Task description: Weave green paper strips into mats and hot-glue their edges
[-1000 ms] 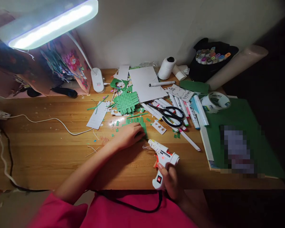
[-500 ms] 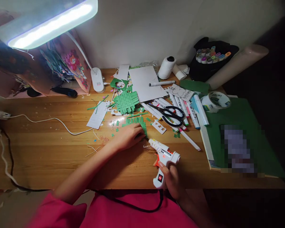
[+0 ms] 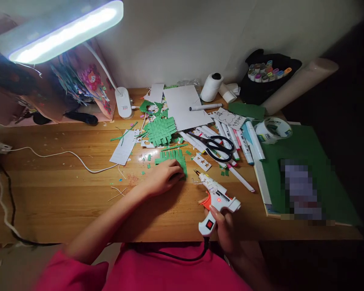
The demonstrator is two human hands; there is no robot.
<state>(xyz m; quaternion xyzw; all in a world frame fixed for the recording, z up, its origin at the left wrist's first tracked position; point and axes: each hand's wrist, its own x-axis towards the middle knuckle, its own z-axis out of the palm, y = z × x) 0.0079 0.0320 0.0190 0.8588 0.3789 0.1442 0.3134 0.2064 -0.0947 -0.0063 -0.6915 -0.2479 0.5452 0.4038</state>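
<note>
My right hand (image 3: 223, 220) grips a white hot glue gun (image 3: 215, 194) by its handle, with a finger at the orange trigger. The gun's red light is lit, and its metal nozzle points up and left, apart from the paper. My left hand (image 3: 166, 176) is closed at the near edge of a green woven paper piece (image 3: 173, 156); its fingertips are partly hidden. Behind that lies a second green woven paper mat (image 3: 160, 131). Small green paper scraps lie around both pieces.
Black-handled scissors (image 3: 220, 147) rest on several markers (image 3: 242, 178). A roll of tape (image 3: 273, 130) sits on a green board (image 3: 315, 161) at the right. At the back stand a thread spool (image 3: 211, 88) and a lamp base (image 3: 124, 103). The gun's black cord (image 3: 182, 258) runs along the desk's front edge.
My right hand has drawn the glue gun right and away from the green paper, so its nozzle now shows. My left hand has stayed at the paper.
</note>
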